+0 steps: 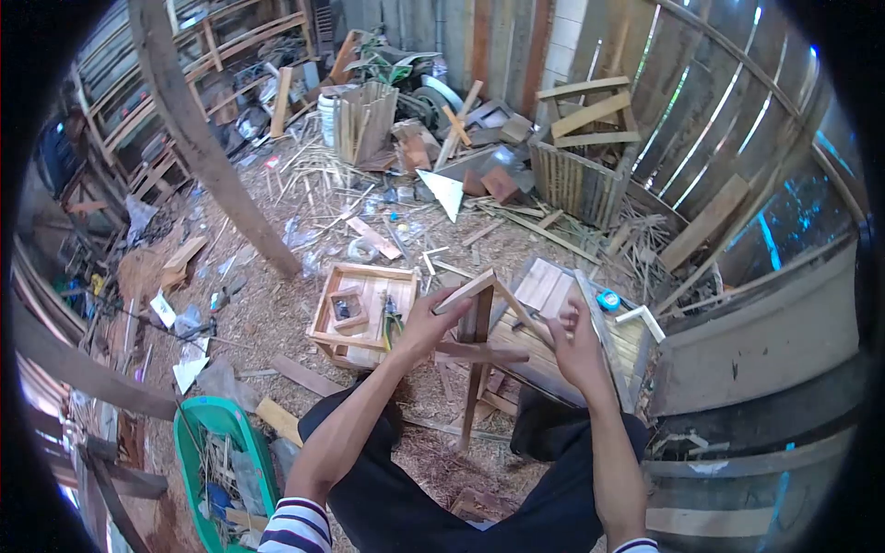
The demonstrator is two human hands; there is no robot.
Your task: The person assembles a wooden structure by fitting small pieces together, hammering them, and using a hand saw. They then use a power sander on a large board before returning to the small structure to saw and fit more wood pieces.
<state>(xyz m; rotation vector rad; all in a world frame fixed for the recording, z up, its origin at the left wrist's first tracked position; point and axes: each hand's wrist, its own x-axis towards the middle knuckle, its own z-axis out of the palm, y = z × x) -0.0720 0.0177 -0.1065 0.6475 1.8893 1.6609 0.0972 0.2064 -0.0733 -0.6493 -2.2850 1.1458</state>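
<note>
My left hand [430, 324] is closed around one arm of a wooden corner frame [489, 280], two thin strips joined at an angle. The frame's other strip slopes down to my right hand [579, 348]. There the thumb side meets the strip's end, while the other fingers are loosely curled; part of that grip is hidden. Right below the frame, a wooden post [474, 327] stands upright between my knees, with a flat crosspiece [481, 352] on it.
A wooden tray [324, 318] holding pliers [391, 318] and a small wooden box [348, 309] is ahead on the left. A slatted table [502, 343] with boards and a blue tape measure [608, 300] lies right. A green tub [189, 452] sits left. Scraps and shavings cover the ground.
</note>
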